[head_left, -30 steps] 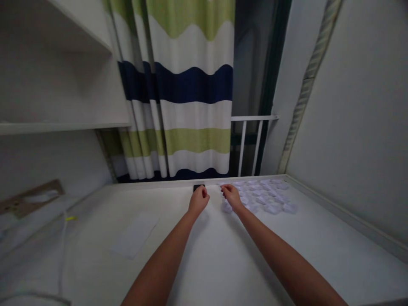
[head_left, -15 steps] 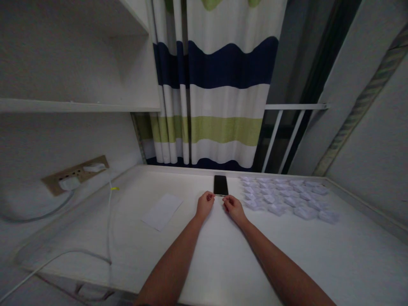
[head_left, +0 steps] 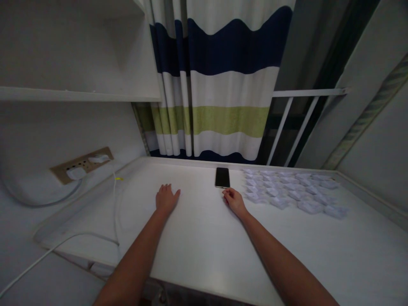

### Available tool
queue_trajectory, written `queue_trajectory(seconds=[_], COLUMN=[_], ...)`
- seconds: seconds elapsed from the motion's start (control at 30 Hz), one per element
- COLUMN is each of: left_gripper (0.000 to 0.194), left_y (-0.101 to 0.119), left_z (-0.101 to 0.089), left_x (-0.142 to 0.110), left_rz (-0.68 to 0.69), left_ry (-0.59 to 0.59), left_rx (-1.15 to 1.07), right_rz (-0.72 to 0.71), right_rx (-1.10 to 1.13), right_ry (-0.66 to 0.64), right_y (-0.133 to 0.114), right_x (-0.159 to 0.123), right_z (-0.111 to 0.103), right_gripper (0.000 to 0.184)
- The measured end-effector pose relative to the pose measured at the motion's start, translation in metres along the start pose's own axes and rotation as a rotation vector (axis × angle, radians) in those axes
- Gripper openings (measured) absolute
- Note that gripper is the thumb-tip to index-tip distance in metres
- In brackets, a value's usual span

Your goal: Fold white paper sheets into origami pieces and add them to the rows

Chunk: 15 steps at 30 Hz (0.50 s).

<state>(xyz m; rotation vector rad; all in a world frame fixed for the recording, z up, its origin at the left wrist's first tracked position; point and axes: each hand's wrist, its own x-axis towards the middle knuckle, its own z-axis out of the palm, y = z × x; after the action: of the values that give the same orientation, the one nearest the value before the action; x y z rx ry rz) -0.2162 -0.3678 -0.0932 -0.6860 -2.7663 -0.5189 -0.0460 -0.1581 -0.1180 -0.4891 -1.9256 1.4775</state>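
the step looks like a reach: the left hand (head_left: 166, 198) is spread palm-down over the table (head_left: 204, 242), and gripping would call for curled fingers. the right hand (head_left: 234, 201) curls inward, whether holding anything i can't tell; the phone (head_left: 222, 177) lies just beyond it, folded white pieces (head_left: 296, 195) to its right.

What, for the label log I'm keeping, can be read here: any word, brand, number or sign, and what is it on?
None can be read.
Phone: dark screen, no legible text.
Folded papers: blurred, no writing legible.
Socket panel and yellow tag: too small for any marking to be read.
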Motion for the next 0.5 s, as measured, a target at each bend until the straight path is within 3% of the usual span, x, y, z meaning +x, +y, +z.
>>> queue_trajectory(seconds=[0.17, 0.5], left_gripper=[0.067, 0.059], left_y=[-0.0064, -0.0069], left_z=[0.0104, 0.0078], left_x=[-0.0076, -0.006], left_rz=[-0.056, -0.027], left_ry=[-0.137, -0.175], left_rx=[0.144, 0.185], right_rz=[0.0, -0.005], right_rx=[-0.007, -0.017], right_ry=[-0.012, -0.014], right_y=[0.0011, 0.0026], right_x=[-0.0001, 0.0004], right_z=[-0.0002, -0.0002], right_gripper=[0.023, 0.02])
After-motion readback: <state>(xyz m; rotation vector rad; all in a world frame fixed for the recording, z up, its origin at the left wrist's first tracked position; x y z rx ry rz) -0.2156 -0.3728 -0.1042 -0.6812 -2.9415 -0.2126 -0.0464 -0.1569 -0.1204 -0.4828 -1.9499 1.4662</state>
